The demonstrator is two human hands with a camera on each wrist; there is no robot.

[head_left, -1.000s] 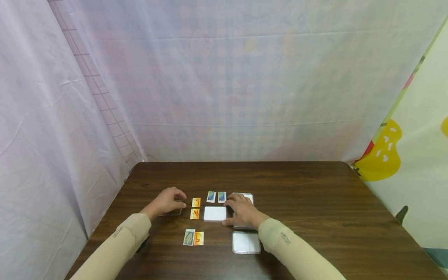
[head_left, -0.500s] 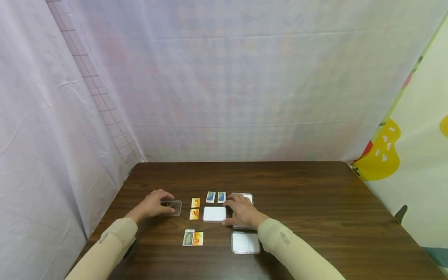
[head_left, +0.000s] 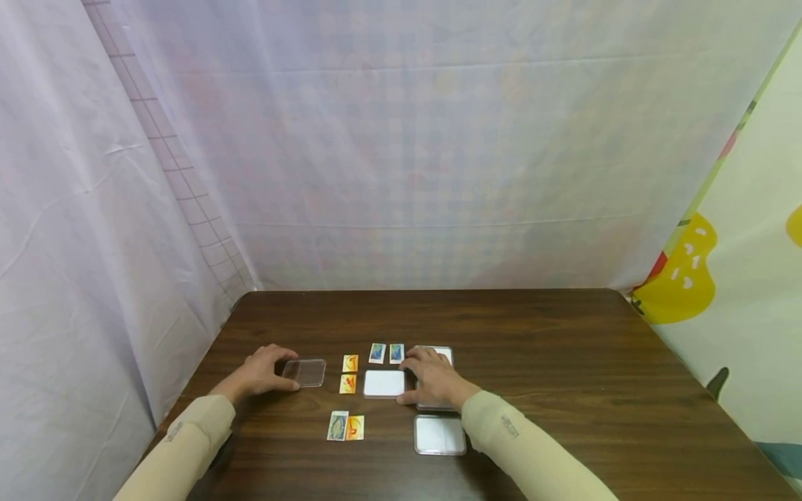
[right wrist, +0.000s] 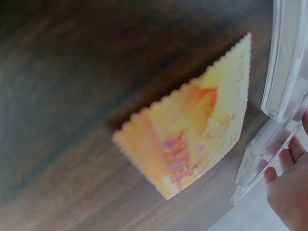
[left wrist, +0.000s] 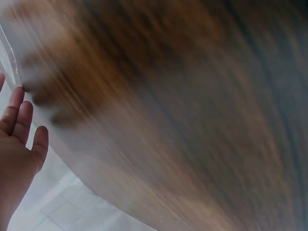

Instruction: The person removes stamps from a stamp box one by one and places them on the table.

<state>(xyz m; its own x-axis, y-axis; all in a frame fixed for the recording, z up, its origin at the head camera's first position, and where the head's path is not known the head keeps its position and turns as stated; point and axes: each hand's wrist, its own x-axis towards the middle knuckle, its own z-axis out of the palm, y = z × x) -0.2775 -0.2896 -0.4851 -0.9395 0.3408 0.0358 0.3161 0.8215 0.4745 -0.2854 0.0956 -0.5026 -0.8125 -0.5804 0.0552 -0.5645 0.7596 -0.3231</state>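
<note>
In the head view my left hand (head_left: 262,371) lies on the table with thumb and fingers spread at the left edge of a clear plastic lid (head_left: 310,374). The left wrist view shows several of its fingers loosely extended (left wrist: 19,125). My right hand (head_left: 435,378) rests, fingers relaxed, over a clear case with a white insert (head_left: 446,353), hiding much of it. Its fingertips touch the case's rim in the right wrist view. Left of that hand sits another white-lined case (head_left: 384,384). Two orange stamps (head_left: 348,383) lie between this case and the lid.
Two blue stamps (head_left: 377,353) lie behind the middle case. Nearer the front are a green stamp (head_left: 337,425) and an orange stamp (head_left: 355,427), side by side. A further clear case (head_left: 440,435) is below my right hand. A white curtain (head_left: 401,174) hangs behind the table (head_left: 564,390).
My left hand has drawn back to the left, leaving the clear lid uncovered on the table. The right hand and the stamps have stayed in place.
</note>
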